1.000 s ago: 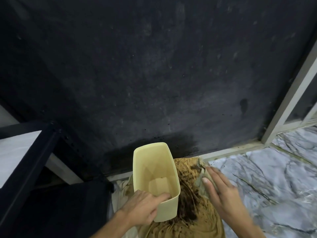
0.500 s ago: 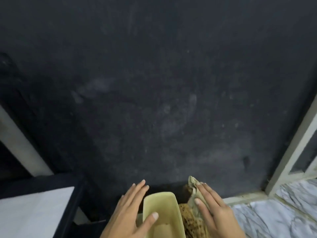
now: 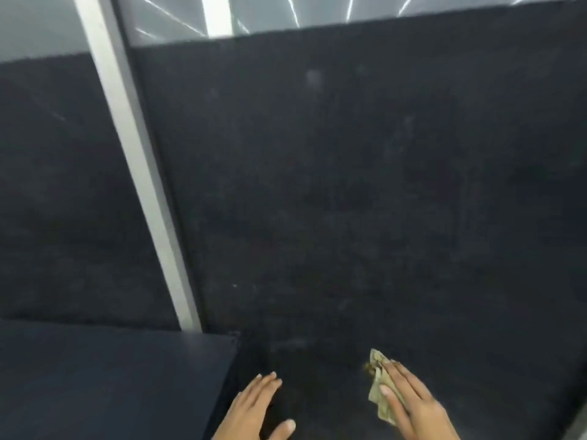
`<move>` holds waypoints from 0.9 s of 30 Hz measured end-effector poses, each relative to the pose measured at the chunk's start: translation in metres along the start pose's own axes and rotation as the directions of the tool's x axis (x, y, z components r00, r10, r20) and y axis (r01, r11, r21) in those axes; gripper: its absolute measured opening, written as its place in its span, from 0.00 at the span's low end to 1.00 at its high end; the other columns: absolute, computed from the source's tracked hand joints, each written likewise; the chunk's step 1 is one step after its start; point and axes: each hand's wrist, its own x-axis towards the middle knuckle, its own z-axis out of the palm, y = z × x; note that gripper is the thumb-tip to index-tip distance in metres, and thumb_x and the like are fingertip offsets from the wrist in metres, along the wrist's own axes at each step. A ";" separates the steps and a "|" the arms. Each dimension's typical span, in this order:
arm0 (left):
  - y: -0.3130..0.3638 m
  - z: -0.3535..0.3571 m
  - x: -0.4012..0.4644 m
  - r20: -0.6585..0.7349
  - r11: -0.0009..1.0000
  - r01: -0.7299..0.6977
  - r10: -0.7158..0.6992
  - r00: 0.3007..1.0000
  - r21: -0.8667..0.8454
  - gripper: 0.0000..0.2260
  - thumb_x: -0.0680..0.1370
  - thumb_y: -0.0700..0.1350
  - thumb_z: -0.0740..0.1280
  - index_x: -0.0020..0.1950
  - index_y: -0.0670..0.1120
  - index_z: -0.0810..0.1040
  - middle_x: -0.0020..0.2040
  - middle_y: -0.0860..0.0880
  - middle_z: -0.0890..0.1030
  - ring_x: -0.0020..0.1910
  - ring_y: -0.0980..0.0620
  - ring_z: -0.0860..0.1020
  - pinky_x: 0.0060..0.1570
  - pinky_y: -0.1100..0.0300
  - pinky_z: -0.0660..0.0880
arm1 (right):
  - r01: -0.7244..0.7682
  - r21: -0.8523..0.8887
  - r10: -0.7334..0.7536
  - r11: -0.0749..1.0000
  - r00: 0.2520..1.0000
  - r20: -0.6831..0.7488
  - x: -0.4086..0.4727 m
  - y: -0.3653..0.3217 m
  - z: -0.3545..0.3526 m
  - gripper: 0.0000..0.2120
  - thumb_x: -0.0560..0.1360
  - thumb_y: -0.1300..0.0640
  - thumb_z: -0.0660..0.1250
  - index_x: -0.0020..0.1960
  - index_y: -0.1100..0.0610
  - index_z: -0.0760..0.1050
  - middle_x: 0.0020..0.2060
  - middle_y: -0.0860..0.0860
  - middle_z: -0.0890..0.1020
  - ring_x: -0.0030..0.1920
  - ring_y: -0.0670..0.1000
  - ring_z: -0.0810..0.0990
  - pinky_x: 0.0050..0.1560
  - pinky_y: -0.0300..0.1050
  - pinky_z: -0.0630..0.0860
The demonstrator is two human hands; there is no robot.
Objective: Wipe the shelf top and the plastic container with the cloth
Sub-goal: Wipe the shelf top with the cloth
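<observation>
Whereas the yellow plastic container stood between both hands half a second ago, it now lies outside the view, and its position cannot be told. At the bottom edge, the left hand (image 3: 257, 404) is spread flat with fingers extended and thumb apart, grasping nothing. Well apart to its right, the right hand (image 3: 413, 404) presses a crumpled, stained beige cloth (image 3: 378, 385) under its extended fingers, the thumb lying across the fabric; the cloth projects past the fingertips toward the wall. Both hands sit lower in the frame than before, since the camera has tilted upward. To the left of the left hand, the dark shelf top (image 3: 111, 376) occupies the lower left corner; it showed as a pale surface with a dark rim earlier. Behind the hands rises a dark, dusty wall panel (image 3: 349, 185). A pale vertical frame bar (image 3: 139, 173) crosses it on the left, leaning in this view. Farthest up, a glazed band (image 3: 286, 14) with bright streaked reflections has come into view above the panel.
</observation>
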 end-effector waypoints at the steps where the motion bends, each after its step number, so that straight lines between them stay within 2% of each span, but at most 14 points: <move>1: -0.002 -0.017 -0.004 0.003 1.000 0.026 -0.026 1.000 0.000 0.37 0.78 0.72 0.57 0.83 0.59 0.55 0.83 0.64 0.52 0.83 0.59 0.47 0.82 0.53 0.51 | 0.016 -0.004 -0.016 1.000 1.000 0.016 0.010 -0.010 -0.006 0.35 0.80 0.34 0.49 0.60 0.58 0.83 0.58 0.54 0.84 0.56 0.55 0.84 0.56 0.35 0.74; 3: -0.009 -0.045 -0.016 -0.008 0.998 0.057 -0.058 0.998 -0.017 0.39 0.76 0.75 0.54 0.84 0.59 0.55 0.84 0.62 0.53 0.84 0.58 0.48 0.82 0.51 0.51 | 0.028 0.036 -0.031 0.999 0.995 0.093 0.025 -0.027 -0.014 0.25 0.81 0.39 0.56 0.63 0.56 0.81 0.59 0.53 0.83 0.57 0.54 0.83 0.49 0.50 0.83; 5: -0.021 -0.067 -0.032 -0.054 0.997 0.078 -0.079 0.995 -0.025 0.40 0.77 0.75 0.53 0.84 0.57 0.55 0.85 0.60 0.54 0.84 0.56 0.48 0.82 0.50 0.52 | 0.055 0.055 -0.063 0.997 0.987 0.146 0.038 -0.043 -0.013 0.20 0.77 0.49 0.66 0.67 0.55 0.78 0.63 0.54 0.81 0.61 0.55 0.80 0.53 0.56 0.81; 7: -0.033 -0.079 -0.040 -0.088 0.995 0.094 -0.097 0.991 -0.038 0.38 0.80 0.71 0.55 0.84 0.53 0.56 0.85 0.56 0.56 0.84 0.54 0.49 0.82 0.48 0.53 | 0.103 0.051 -0.111 0.993 0.976 0.185 0.050 -0.054 -0.004 0.21 0.76 0.54 0.68 0.68 0.57 0.76 0.65 0.54 0.79 0.64 0.55 0.78 0.59 0.56 0.78; 9: -0.046 -0.088 -0.051 -0.144 0.991 0.132 -0.135 0.980 -0.029 0.35 0.81 0.67 0.57 0.84 0.51 0.57 0.85 0.53 0.57 0.84 0.52 0.51 0.82 0.46 0.53 | 0.147 0.065 -0.157 0.987 0.970 0.185 0.061 -0.074 0.008 0.20 0.77 0.56 0.69 0.68 0.58 0.76 0.65 0.55 0.79 0.64 0.54 0.78 0.60 0.55 0.78; 14: -0.088 -0.081 -0.086 -0.167 0.962 0.265 -0.272 0.948 -0.062 0.33 0.83 0.65 0.57 0.83 0.49 0.60 0.85 0.51 0.58 0.84 0.50 0.52 0.82 0.45 0.54 | 0.210 0.142 -0.238 0.967 0.945 0.222 0.067 -0.126 0.061 0.19 0.79 0.54 0.67 0.69 0.57 0.75 0.65 0.54 0.79 0.65 0.53 0.77 0.60 0.55 0.78; 19: -0.129 -0.057 -0.116 -0.165 0.911 0.401 -0.411 0.896 -0.092 0.33 0.83 0.65 0.56 0.83 0.49 0.60 0.85 0.51 0.58 0.84 0.49 0.51 0.81 0.44 0.50 | 0.208 0.198 -0.261 0.958 0.918 0.297 0.067 -0.175 0.121 0.19 0.81 0.53 0.64 0.70 0.57 0.74 0.67 0.55 0.77 0.66 0.55 0.76 0.61 0.56 0.76; 24: -0.160 -0.026 -0.126 -0.163 0.884 0.461 -0.467 0.869 -0.077 0.34 0.82 0.67 0.54 0.83 0.50 0.59 0.86 0.54 0.54 0.85 0.50 0.46 0.81 0.45 0.44 | 0.333 0.163 -0.367 0.929 0.887 0.281 0.054 -0.231 0.187 0.19 0.75 0.57 0.74 0.64 0.61 0.79 0.59 0.58 0.83 0.59 0.58 0.81 0.55 0.54 0.80; 26: -0.164 -0.016 -0.127 -0.248 0.899 0.438 -0.428 0.869 -0.018 0.35 0.80 0.68 0.54 0.82 0.51 0.62 0.85 0.55 0.56 0.84 0.50 0.52 0.80 0.50 0.39 | 0.387 0.146 -0.414 0.910 0.853 0.317 0.040 -0.251 0.216 0.20 0.74 0.57 0.75 0.64 0.61 0.79 0.58 0.59 0.83 0.60 0.59 0.81 0.58 0.55 0.78; 27: -0.163 -0.014 -0.129 -0.291 0.909 0.415 -0.390 0.874 0.027 0.35 0.79 0.68 0.56 0.80 0.49 0.69 0.83 0.54 0.63 0.82 0.49 0.61 0.78 0.52 0.39 | 0.399 0.142 -0.422 0.906 0.828 0.368 0.031 -0.259 0.228 0.20 0.76 0.54 0.72 0.66 0.60 0.77 0.61 0.58 0.82 0.63 0.59 0.79 0.62 0.54 0.75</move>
